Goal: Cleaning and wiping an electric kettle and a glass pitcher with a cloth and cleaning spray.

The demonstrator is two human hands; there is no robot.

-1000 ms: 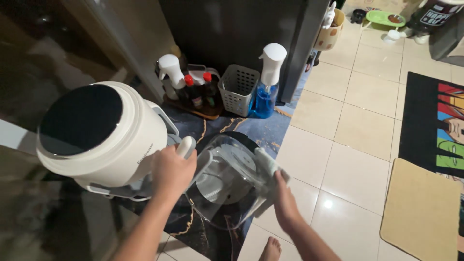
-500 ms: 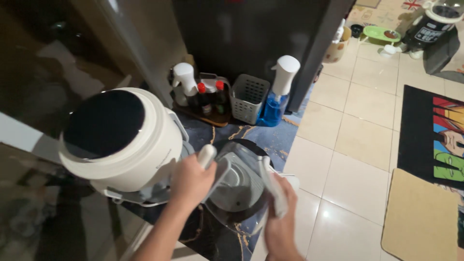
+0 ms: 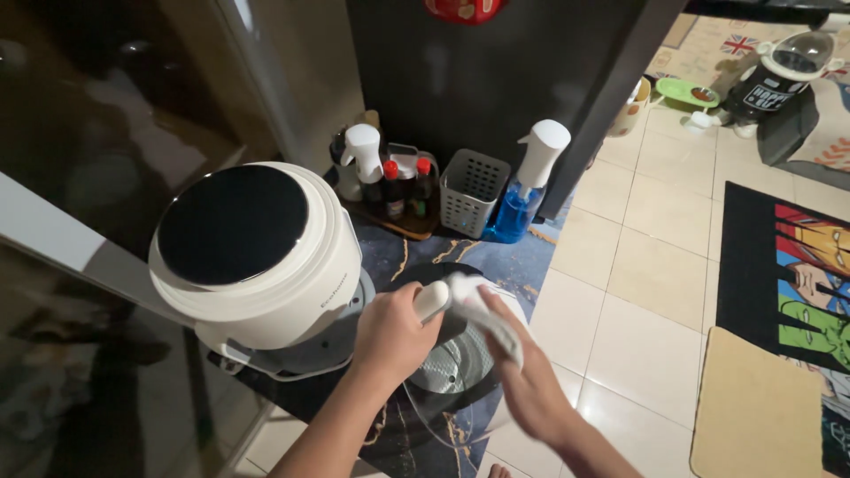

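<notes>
The appliance (image 3: 257, 261) on the left is cream white with a glossy black round top, and the bowl (image 3: 447, 372) near it is clear with a white handle (image 3: 431, 299). The table (image 3: 416, 257) is dark blue marble with gold veins. Farther off, a spray bottle (image 3: 522, 190) holds blue liquid under a white head, beside a grey basket (image 3: 474, 190).

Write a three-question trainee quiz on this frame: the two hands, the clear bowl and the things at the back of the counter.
1. True or false: the left hand grips the white handle of the clear plastic bowl.
2. What does the right hand press against the bowl?
A. a white cloth
B. a yellow sponge
C. a metal spoon
3. Fill in: the spray bottle of blue liquid stands to the right of the grey perforated ______.

Key:
1. True.
2. A, the white cloth.
3. Basket, the grey perforated basket.
</notes>
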